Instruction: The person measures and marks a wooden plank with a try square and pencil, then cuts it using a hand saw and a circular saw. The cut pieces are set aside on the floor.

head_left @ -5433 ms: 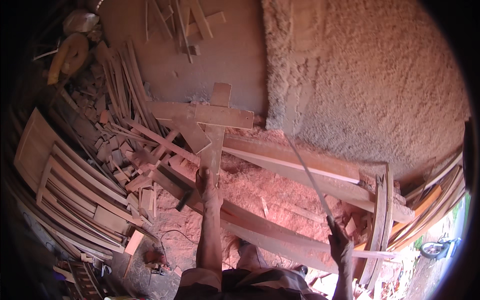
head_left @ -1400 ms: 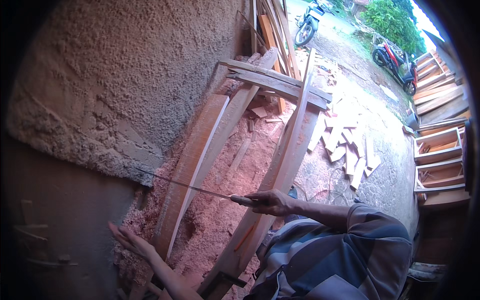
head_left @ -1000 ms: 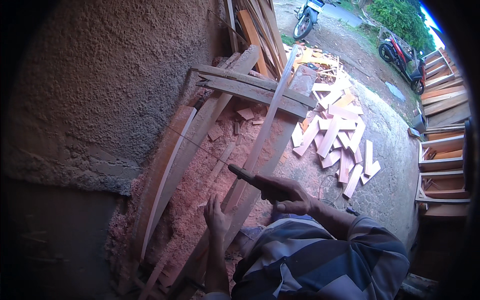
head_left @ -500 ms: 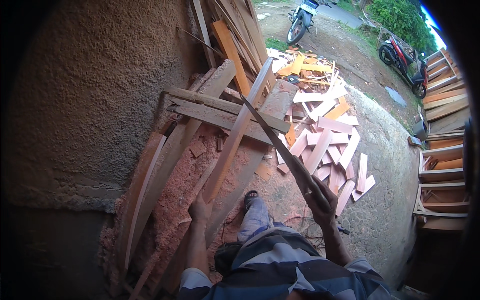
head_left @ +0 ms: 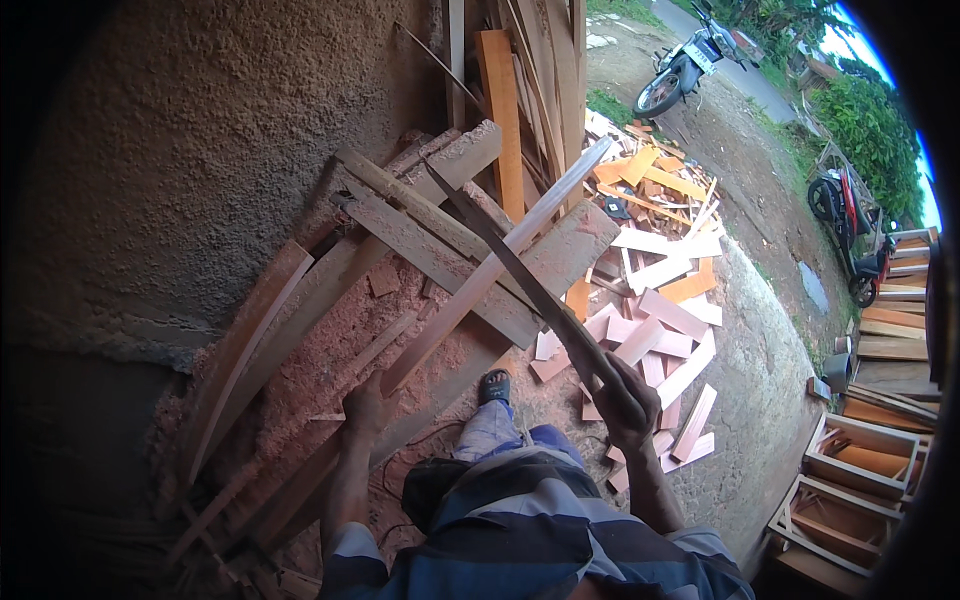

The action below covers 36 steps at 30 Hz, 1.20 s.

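Note:
My right hand (head_left: 628, 402) grips the handle of a long dark blade (head_left: 520, 268) that slants up and to the left over the wood. My left hand (head_left: 364, 408) holds the lower end of a long pale wooden slat (head_left: 500, 262), which leans up to the right across a rough wooden trestle (head_left: 440, 240). The blade crosses the slat near the trestle's top beams. My foot in a sandal (head_left: 493, 385) stands on reddish sawdust between the two hands.
A rough plastered wall (head_left: 180, 150) fills the left. Curved planks (head_left: 250, 340) lean against it. Several short offcuts (head_left: 660, 300) litter the ground at right. Two motorbikes (head_left: 850, 215) stand by the road, and wooden frames (head_left: 850, 470) are stacked at lower right.
My view has swung from the plank pile past the wall to the trestle. My right hand has raised the blade, and my left hand has taken hold of the pale slat.

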### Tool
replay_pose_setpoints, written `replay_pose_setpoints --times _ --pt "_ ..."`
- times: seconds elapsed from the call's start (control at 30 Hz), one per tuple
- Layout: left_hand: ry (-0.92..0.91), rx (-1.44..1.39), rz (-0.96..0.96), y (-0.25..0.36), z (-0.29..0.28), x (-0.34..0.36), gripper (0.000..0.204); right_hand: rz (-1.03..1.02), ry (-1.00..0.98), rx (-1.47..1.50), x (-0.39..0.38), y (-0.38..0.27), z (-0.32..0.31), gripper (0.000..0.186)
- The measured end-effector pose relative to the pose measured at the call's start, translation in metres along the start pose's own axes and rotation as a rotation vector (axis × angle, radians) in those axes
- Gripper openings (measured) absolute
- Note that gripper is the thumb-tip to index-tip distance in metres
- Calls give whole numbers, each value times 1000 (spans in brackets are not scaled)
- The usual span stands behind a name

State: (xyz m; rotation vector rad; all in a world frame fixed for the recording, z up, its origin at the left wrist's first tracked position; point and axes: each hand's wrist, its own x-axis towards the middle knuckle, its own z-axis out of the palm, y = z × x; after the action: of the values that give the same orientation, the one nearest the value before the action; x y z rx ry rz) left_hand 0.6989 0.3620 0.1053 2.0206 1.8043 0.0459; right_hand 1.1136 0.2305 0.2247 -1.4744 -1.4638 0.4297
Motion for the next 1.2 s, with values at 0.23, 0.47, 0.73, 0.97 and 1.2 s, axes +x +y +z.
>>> replay_pose_setpoints --times 0.23,0.47,0.73,0.97,1.2 --pt "-19 -46 -89 9 9 -13 53 73 -101 192 15 39 -9 57" --pt "357 -69 272 97 35 58 74 41 -253 241 17 67 -36 57" --pt "181 -104 122 181 52 143 65 -36 -250 300 -2 93 -48 58" --pt "240 -95 122 185 53 140 61 5 -336 226 -8 101 -62 53" --pt "260 -51 79 186 57 142 57 24 -364 222 -9 108 -66 53"
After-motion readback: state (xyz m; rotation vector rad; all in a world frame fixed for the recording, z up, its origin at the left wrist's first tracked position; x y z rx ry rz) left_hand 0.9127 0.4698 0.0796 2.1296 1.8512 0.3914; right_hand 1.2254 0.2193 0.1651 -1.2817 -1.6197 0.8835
